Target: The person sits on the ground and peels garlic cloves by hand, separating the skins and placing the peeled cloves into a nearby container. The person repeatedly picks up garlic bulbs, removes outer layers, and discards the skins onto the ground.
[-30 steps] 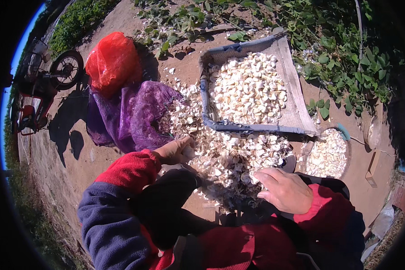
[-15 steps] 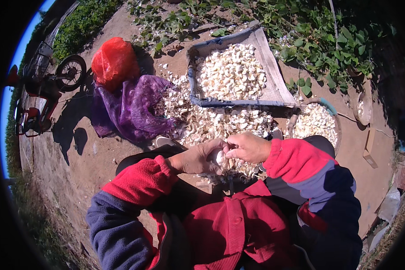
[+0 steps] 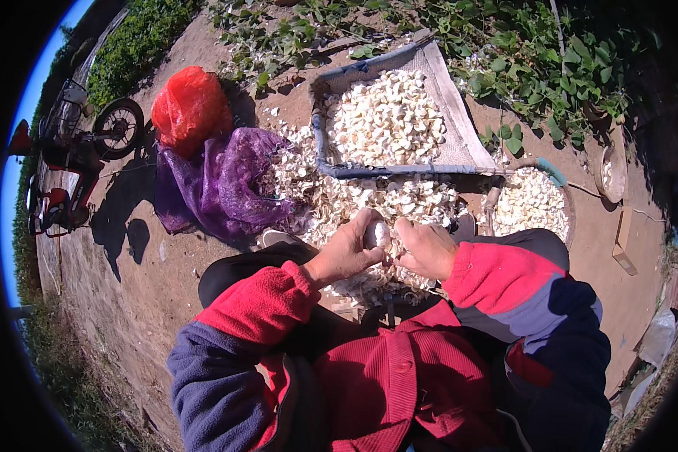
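My left hand (image 3: 344, 255) is closed round a whitish garlic bulb (image 3: 377, 235), held above my lap. My right hand (image 3: 428, 250) presses against the bulb's right side, thumb and fingers pinched on it; its fingertips are partly hidden. Below and beyond both hands spreads a heap of dry garlic skins (image 3: 354, 197). Past the heap lies a shallow tray (image 3: 457, 113) with a blue-bound rim, holding many peeled garlic cloves (image 3: 388, 119). To the right, a round basket (image 3: 570, 215) contains more pale cloves (image 3: 529, 202).
A purple mesh bag (image 3: 211, 184) and a red plastic bag (image 3: 191, 109) lie left of the skins. A motor scooter (image 3: 71, 177) stands at the far left. Green vines (image 3: 535, 68) border the back. An open cardboard box (image 3: 623, 242) rests on the ground at right.
Both hands have moved slightly up and away from me. The left hand has turned, so the bulb shows more plainly, and the right hand has shifted to its side.
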A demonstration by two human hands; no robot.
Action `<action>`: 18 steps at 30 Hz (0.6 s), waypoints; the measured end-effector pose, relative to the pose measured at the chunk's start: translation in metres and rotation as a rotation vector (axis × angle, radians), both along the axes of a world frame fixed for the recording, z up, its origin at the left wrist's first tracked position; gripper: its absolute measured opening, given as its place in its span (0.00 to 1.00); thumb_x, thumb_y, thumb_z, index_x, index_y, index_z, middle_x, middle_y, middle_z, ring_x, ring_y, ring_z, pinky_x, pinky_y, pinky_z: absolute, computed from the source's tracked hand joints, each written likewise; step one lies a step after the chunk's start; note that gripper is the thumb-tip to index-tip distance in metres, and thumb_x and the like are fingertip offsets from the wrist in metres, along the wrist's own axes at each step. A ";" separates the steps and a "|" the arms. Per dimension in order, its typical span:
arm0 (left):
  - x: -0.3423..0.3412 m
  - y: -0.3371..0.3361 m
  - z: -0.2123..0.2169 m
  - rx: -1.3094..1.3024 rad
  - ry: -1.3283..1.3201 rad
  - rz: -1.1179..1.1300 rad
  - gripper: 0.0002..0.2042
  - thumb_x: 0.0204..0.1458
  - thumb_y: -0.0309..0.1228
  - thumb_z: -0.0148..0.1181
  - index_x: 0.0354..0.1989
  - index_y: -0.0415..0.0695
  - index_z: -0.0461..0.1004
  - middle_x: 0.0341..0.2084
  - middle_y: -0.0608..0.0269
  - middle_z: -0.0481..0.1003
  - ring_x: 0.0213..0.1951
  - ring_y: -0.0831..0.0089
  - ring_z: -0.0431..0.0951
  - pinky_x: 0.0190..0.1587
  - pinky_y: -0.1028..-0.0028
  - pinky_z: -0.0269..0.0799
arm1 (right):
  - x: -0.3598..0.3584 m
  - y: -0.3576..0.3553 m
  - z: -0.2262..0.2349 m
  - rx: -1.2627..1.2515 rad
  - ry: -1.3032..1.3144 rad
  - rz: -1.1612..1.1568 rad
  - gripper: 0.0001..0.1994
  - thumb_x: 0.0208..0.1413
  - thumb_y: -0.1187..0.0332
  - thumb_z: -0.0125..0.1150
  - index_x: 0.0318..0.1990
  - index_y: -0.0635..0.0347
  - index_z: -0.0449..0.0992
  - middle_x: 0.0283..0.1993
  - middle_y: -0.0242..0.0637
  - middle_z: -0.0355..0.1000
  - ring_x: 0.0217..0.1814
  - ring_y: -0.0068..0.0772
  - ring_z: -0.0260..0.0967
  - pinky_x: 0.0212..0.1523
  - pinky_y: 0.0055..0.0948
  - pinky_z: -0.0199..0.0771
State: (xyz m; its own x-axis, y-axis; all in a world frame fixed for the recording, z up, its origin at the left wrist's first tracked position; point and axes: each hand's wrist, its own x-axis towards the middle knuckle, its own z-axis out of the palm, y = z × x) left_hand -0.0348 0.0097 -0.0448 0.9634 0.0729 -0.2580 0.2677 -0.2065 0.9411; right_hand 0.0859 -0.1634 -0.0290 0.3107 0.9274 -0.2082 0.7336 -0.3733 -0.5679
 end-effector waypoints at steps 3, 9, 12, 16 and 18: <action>0.003 0.003 0.008 -0.115 0.136 -0.093 0.20 0.51 0.27 0.59 0.51 0.38 0.62 0.35 0.53 0.72 0.38 0.69 0.73 0.42 0.69 0.71 | 0.006 0.004 0.001 0.106 -0.081 0.187 0.17 0.50 0.59 0.64 0.38 0.61 0.67 0.32 0.47 0.70 0.35 0.51 0.73 0.32 0.44 0.73; 0.005 0.001 0.033 -0.446 0.225 0.004 0.18 0.64 0.33 0.43 0.59 0.40 0.56 0.41 0.60 0.75 0.43 0.75 0.74 0.48 0.75 0.68 | 0.017 0.010 0.012 0.280 0.817 -0.298 0.15 0.61 0.58 0.56 0.35 0.64 0.75 0.19 0.36 0.65 0.18 0.31 0.66 0.22 0.33 0.68; 0.010 -0.002 0.044 -0.505 0.104 0.132 0.14 0.64 0.31 0.45 0.54 0.39 0.57 0.35 0.64 0.71 0.35 0.80 0.68 0.37 0.77 0.68 | 0.012 0.019 0.014 0.346 1.217 -0.661 0.18 0.63 0.56 0.55 0.28 0.62 0.72 0.18 0.26 0.63 0.14 0.18 0.58 0.14 0.21 0.60; 0.015 0.002 0.054 -0.430 0.017 0.125 0.16 0.64 0.30 0.44 0.57 0.39 0.56 0.36 0.64 0.71 0.37 0.79 0.69 0.39 0.76 0.69 | 0.007 0.028 0.012 0.508 1.347 -0.725 0.18 0.62 0.55 0.57 0.27 0.60 0.71 0.18 0.26 0.61 0.13 0.17 0.57 0.10 0.19 0.59; 0.015 0.002 0.054 -0.475 -0.015 0.136 0.17 0.63 0.30 0.44 0.59 0.41 0.56 0.38 0.64 0.71 0.38 0.79 0.70 0.40 0.77 0.67 | 0.009 0.029 0.012 0.549 1.353 -0.715 0.18 0.62 0.55 0.57 0.27 0.60 0.71 0.18 0.26 0.61 0.13 0.17 0.57 0.10 0.19 0.59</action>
